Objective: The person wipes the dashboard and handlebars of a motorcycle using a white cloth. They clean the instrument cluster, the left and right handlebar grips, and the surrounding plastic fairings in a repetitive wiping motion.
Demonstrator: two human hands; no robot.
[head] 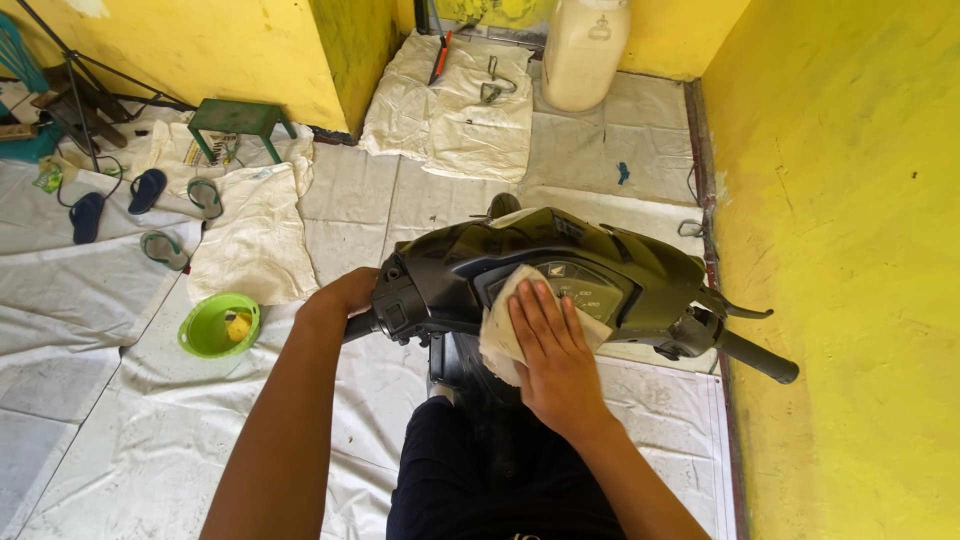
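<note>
White cloth (500,335) under right hand (553,355) on scooter dash (560,255); left hand (345,293) grips handlebar (362,325)

Left hand (345,292) curled, right hand (553,352) flat.

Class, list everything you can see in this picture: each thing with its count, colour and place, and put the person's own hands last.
scooter handlebar unit: 1, black, centre, with instrument dial
cloth: 1, off-white, pressed on the dial
right grip: 1, black, free, beside the yellow wall
bowl: 1, green, on the floor at left, a yellow thing inside
sandals: 4, blue and green, upper left floor
stool: 1, green, by the yellow wall
jerrycan: 1, cream, top centre
sacks: several, white, spread under the jerrycan and by the stool
floor sheets: white, covering the floor
left hand: on the left grip
right hand: flat on the cloth
</note>
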